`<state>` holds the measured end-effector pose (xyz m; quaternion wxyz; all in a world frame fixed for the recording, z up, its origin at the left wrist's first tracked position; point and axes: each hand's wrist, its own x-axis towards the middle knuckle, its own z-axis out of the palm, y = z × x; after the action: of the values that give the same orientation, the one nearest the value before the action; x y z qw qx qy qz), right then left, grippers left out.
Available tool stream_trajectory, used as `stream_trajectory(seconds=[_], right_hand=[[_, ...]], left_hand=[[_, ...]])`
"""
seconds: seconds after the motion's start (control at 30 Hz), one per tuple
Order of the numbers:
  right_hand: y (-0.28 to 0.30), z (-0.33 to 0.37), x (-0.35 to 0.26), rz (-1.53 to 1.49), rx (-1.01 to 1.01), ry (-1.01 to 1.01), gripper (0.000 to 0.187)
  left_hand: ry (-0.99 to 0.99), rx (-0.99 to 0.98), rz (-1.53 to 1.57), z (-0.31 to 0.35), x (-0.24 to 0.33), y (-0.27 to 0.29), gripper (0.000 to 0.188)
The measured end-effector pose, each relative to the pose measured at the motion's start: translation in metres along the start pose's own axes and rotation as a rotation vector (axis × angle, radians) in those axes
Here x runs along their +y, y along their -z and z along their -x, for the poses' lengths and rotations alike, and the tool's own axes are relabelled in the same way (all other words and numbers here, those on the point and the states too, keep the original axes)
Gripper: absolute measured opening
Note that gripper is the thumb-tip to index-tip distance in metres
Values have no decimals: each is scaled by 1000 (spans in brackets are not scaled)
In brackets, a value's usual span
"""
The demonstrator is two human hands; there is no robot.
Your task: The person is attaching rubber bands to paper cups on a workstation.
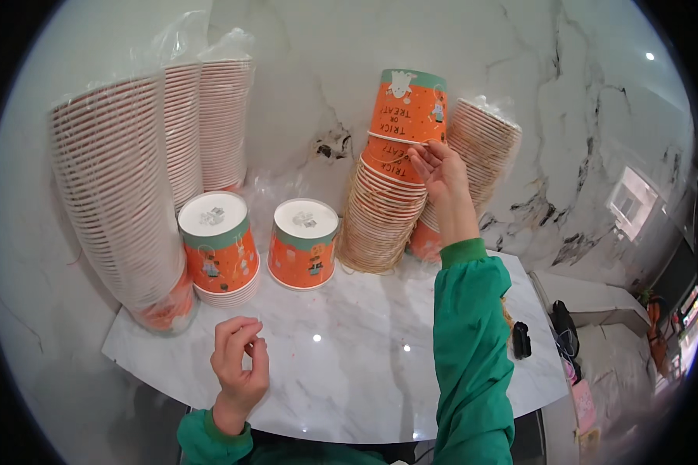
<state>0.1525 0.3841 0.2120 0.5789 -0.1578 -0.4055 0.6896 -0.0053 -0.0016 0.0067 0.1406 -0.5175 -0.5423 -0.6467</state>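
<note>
My right hand (440,172) reaches to the tall stack of upside-down orange paper tubs (405,105) at the right of centre. Its thumb and fingertips pinch a thin tan loop, like a rubber band, near the rim of the top tub. Many similar tan bands (376,225) circle the stack lower down. My left hand (240,368) hovers over the front of the table with fingers loosely bent, thumb apart and nothing visible in it. Beyond it stand a short nested stack of upturned tubs (221,249) and another upturned orange tub (302,252), both with white bases up.
Tall plastic-wrapped stacks of tubs (120,186) lean against the marble-patterned wall (302,93) at the left. One more wrapped stack (485,143) stands behind my right hand. A small black object (522,339) lies near the right edge of the white marble-look table (349,372).
</note>
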Motion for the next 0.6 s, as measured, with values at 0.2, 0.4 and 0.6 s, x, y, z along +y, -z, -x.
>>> stream_trajectory(seconds=[0.2, 0.4, 0.6], right_hand=[[18, 32, 22, 280, 10, -118, 25], [43, 100, 56, 739, -138, -285, 21], [55, 121, 79, 1031, -227, 79, 24]], left_hand=[[-4, -13, 3, 0, 1, 0, 30], [6, -14, 3, 2, 2, 0, 30], [3, -26, -26, 2, 3, 1, 29]])
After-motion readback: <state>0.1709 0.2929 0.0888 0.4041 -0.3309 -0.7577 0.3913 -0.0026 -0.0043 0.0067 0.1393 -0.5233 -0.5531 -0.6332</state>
